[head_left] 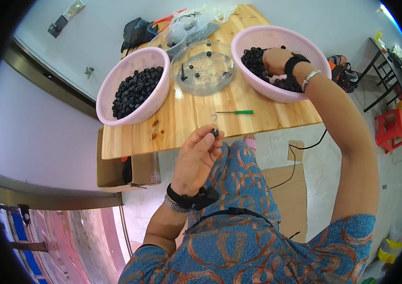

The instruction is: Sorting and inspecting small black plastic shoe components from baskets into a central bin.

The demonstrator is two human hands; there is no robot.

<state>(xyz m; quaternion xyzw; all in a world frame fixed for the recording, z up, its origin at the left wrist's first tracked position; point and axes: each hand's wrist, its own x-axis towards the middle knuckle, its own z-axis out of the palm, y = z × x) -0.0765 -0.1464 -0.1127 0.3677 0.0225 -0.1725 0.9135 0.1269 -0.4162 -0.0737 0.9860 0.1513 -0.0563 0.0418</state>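
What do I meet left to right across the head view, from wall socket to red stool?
Wall socket, left pink basket, clear round tray, right pink basket, black-and-orange bag, red stool.

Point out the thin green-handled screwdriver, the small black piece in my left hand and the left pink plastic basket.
Thin green-handled screwdriver (240, 112): head view, on the handle.
Small black piece (215, 133): head view, on its dark body.
Left pink plastic basket (157, 98): head view, on its outer wall.

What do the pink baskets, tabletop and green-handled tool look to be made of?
Pink baskets: probably plastic, satin; uniform colour, perforated walls.
Tabletop: wood, slightly glossy; grain and dark knots show.
Green-handled tool: handle likely plastic, evenly green; shaft possibly metal, too thin to tell.
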